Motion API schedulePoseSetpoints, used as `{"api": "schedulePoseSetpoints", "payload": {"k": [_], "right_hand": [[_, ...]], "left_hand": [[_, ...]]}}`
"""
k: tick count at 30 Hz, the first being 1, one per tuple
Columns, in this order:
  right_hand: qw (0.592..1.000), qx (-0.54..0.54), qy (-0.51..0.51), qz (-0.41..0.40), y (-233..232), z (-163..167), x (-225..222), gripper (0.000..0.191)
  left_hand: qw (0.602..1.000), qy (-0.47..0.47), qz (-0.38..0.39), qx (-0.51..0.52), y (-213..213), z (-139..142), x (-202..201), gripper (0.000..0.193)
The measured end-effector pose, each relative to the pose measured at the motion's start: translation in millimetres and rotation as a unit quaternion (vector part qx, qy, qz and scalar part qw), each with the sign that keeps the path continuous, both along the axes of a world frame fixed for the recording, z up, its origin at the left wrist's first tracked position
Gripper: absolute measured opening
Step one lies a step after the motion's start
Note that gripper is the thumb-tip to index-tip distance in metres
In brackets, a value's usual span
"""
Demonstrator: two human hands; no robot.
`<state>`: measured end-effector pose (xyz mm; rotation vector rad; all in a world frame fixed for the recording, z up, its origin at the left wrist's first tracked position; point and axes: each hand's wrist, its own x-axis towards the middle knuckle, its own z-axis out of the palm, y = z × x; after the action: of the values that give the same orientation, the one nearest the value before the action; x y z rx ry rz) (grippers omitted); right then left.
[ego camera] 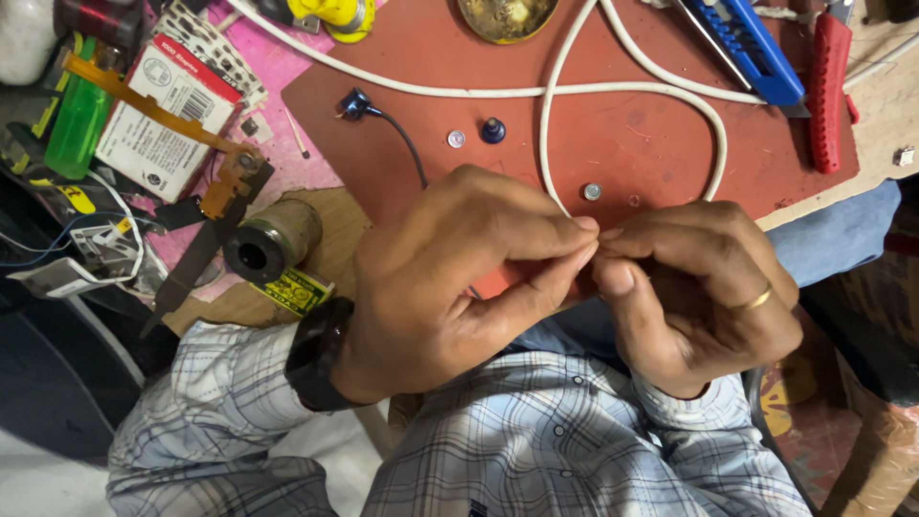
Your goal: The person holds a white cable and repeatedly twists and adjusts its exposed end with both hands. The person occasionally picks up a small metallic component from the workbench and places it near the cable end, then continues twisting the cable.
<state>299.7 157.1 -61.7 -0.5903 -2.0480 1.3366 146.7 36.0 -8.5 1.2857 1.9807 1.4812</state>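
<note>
My left hand and my right hand meet fingertip to fingertip just in front of a dark red mat. Both pinch something very small between thumb and forefinger; it is hidden by the fingers. A white cable loops across the mat and runs down toward my fingertips. My left wrist wears a black watch, and a gold ring sits on my right hand. A thin black wire with a blue connector disappears behind my left hand.
On the mat lie a small blue knob, two silver discs, a blue utility knife and a red tool. To the left sit a dark cylinder, a red-and-white box, a green lighter and an orange flex strip.
</note>
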Motion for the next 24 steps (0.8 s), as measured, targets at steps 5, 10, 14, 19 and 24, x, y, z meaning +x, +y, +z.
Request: {"api": "schedulePoseSetpoints", "payload": {"k": [5, 10, 14, 19, 24], "right_hand": [[0.997, 0.077, -0.02, -0.008, -4.2, 7.7, -2.0, 0.022], [0.996, 0.086, 0.003, 0.012, -2.9, 5.5, -4.3, 0.019], [0.998, 0.063, 0.002, 0.012, -3.3, 4.5, -1.7, 0.017], [0.999, 0.03, -0.007, 0.01, -2.7, 5.5, 1.4, 0.012], [0.999, 0.031, -0.002, 0.02, 3.8, 7.0, -0.3, 0.019]], "left_hand": [[0.999, 0.032, 0.002, -0.001, -0.9, 1.2, 0.4, 0.025], [1.0, 0.013, 0.007, 0.004, 0.0, 0.3, -1.2, 0.025], [1.0, 0.013, 0.0, 0.008, 1.9, 1.5, -1.9, 0.025], [1.0, 0.029, 0.001, 0.007, 2.6, 2.0, -1.5, 0.024], [1.0, 0.02, -0.003, 0.007, 5.3, 4.2, -1.2, 0.024]]}}
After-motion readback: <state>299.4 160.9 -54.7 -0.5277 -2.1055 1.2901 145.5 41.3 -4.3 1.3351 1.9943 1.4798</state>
